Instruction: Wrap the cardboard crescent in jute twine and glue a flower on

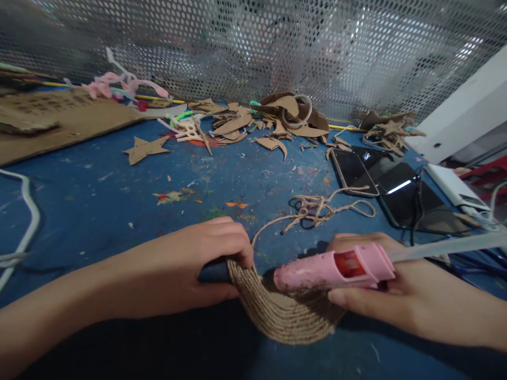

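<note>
My left hand (202, 264) is closed, its fingers pinching the left edge of a coiled jute-twine disc (285, 316) that lies on the blue table (99, 200). My right hand (396, 295) grips a pink glue gun (336, 268) with its nozzle pointing left onto the top of the disc. A clear glue stick (447, 245) juts out of the gun's back end. A strand of twine runs from the disc up to a loose tangle of twine (317, 208) just beyond my hands.
Cardboard scraps (273, 124) and a cardboard star (144, 149) lie at the back before a perforated metal screen (253, 53). Two dark phones (380, 177) and a white power bank (457, 191) lie at the right. A cardboard sheet (51, 124) and a white cable (27, 216) are left.
</note>
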A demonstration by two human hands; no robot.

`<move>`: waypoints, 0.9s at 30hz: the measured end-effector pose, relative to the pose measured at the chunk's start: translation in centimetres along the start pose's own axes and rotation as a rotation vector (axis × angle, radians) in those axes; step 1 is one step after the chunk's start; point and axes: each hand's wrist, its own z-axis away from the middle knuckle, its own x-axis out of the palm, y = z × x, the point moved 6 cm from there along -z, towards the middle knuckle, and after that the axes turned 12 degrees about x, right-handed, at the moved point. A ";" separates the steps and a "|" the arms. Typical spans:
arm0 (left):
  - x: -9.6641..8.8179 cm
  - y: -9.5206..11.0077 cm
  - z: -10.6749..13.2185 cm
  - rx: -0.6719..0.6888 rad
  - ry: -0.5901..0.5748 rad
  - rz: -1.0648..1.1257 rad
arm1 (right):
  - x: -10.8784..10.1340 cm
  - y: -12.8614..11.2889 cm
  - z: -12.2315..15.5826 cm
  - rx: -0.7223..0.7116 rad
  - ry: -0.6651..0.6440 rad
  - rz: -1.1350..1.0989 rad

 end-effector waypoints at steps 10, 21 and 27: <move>0.2 -0.3 0.0 -0.003 -0.030 -0.043 | -0.4 -0.3 0.7 0.027 -0.184 -0.203; 0.2 -0.4 0.0 0.021 -0.042 -0.040 | -1.1 0.1 1.0 -0.028 -0.255 -0.023; 0.2 -0.2 0.1 0.010 -0.054 -0.048 | -2.4 0.2 1.8 -0.121 -0.154 0.200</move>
